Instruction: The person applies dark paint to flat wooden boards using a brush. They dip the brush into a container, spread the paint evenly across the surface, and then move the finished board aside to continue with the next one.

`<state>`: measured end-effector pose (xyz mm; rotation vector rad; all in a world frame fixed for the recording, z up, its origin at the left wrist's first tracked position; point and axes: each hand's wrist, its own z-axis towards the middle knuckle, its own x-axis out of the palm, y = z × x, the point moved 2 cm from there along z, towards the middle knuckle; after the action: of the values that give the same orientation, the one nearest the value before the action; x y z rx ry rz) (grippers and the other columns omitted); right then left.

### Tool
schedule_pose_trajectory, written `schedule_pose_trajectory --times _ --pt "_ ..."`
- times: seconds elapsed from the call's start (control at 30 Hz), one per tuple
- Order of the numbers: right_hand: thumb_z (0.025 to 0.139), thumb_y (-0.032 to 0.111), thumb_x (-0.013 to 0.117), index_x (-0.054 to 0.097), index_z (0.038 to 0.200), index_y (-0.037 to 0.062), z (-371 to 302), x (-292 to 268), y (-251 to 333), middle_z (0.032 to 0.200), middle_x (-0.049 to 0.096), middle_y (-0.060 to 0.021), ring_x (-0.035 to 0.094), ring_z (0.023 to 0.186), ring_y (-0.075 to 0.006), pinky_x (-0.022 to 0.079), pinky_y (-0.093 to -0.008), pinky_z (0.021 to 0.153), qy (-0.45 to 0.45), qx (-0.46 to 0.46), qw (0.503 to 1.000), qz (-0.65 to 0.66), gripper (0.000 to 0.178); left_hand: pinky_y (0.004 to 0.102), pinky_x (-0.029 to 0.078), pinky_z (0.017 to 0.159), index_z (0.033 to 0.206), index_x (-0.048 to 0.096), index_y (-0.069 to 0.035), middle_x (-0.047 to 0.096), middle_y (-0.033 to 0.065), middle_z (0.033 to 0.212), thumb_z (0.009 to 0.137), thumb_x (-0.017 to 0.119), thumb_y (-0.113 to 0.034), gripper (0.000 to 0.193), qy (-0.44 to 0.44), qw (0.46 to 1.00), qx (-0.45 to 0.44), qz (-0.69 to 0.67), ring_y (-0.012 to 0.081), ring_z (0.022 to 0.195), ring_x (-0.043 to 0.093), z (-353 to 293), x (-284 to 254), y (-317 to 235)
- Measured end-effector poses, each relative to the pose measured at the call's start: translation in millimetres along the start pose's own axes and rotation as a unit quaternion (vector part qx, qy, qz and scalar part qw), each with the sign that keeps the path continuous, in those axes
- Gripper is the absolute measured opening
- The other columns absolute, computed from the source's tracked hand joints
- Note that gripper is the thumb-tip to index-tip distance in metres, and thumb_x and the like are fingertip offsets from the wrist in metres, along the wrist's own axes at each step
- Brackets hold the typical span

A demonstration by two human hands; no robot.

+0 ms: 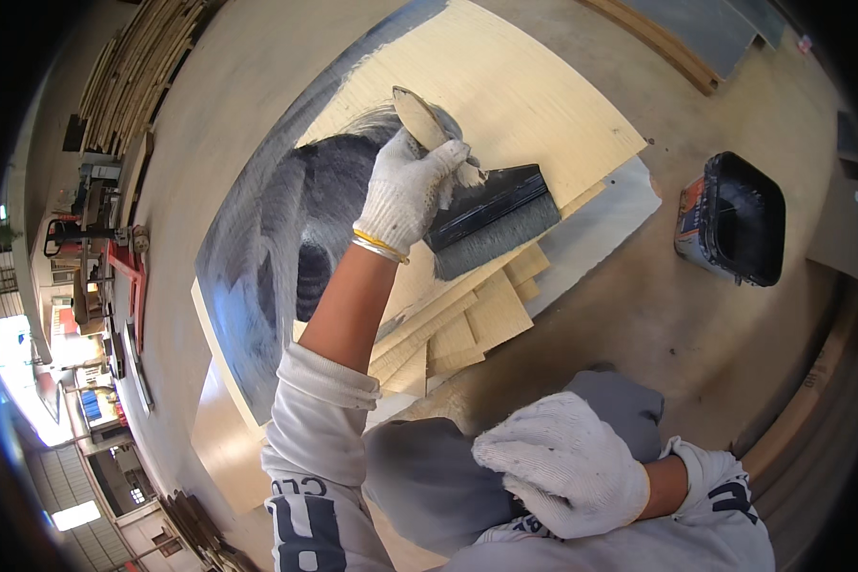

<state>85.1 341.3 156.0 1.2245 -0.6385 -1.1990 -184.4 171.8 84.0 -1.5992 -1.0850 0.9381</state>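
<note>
My left hand (408, 189), in a white knit glove, is closed around a wide brush (493, 207). Its pale wooden handle points up and away past my thumb. Below the hand are its dark ferrule and grey bristles, which rest on a wooden sheet (491, 71). Smeared dark coating (338, 176) covers the left side of this sheet, and the far and right side is pale bare wood. In a similar glove, my right hand (562, 467) lies over my lap with its fingers curled in, apart from the sheet. Nothing shows in it.
Right of the sheet stands a black bucket (748, 214) with dark residue inside. Several thin wood pieces (481, 315) stick out from under the sheet's near edge, above a grey sheet (605, 210). Stacked boards (138, 71) lie far left, near a red pallet jack (129, 276).
</note>
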Motion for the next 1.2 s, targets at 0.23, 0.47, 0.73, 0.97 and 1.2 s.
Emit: schedule_pose_trajectory --times 0.23,0.47,0.73,0.97,1.2 --pt "0.079 0.001 0.078 0.077 0.125 0.0023 2 -14 -9 0.116 0.077 -0.0139 0.073 0.101 -0.0324 0.054 -0.0449 0.09 -0.021 0.027 0.999 0.008 0.046 0.0207 0.043 0.046 0.112 0.066 0.0 0.079 0.0147 0.092 0.107 0.073 -0.017 0.019 -0.031 0.999 -0.01 -0.016 0.0077 0.053 0.056 6 -4 12" --pt "0.08 0.003 0.078 0.077 0.125 0.0024 -4 -14 -15 0.118 0.077 -0.0136 0.074 0.1 -0.0327 0.054 -0.0452 0.089 0.005 0.019 0.996 0.092 0.045 0.0216 0.041 0.044 0.109 0.064 0.001 0.077 0.0128 0.085 0.106 0.071 -0.014 0.016 -0.135 0.99 -0.036 0.003 0.0083 0.048 0.052 -103 -101 30" --pt "0.083 0.006 0.076 0.075 0.128 0.0043 -2 -13 -10 0.118 0.076 -0.0107 0.074 0.102 -0.0294 0.054 -0.0435 0.088 0.003 0.006 0.998 0.059 0.045 0.0203 0.045 0.049 0.118 0.062 0.0 0.08 0.0194 0.1 0.106 0.072 -0.013 0.02 -0.118 0.993 0.014 -0.018 0.0082 0.056 0.058 -67 -39 22" --pt "0.085 0.008 0.073 0.073 0.131 0.0051 -4 -20 -10 0.114 0.076 -0.008 0.075 0.1 -0.0266 0.057 -0.0426 0.085 -0.013 -0.006 1.0 0.026 0.045 0.021 0.043 0.046 0.115 0.063 -0.001 0.079 0.015 0.094 0.106 0.074 -0.016 0.021 -0.091 0.995 0.023 0.027 0.0076 0.053 0.056 -38 -14 7" --pt "0.079 0.001 0.079 0.075 0.13 0.0018 -4 -25 -14 0.118 0.077 -0.0135 0.073 0.099 -0.0325 0.054 -0.0455 0.086 0.022 0.017 0.995 0.1 0.051 0.021 0.046 0.045 0.111 0.062 0.0 0.079 0.0161 0.093 0.104 0.076 -0.014 0.021 -0.167 0.986 0.007 0.026 0.0079 0.052 0.058 -116 -91 23"
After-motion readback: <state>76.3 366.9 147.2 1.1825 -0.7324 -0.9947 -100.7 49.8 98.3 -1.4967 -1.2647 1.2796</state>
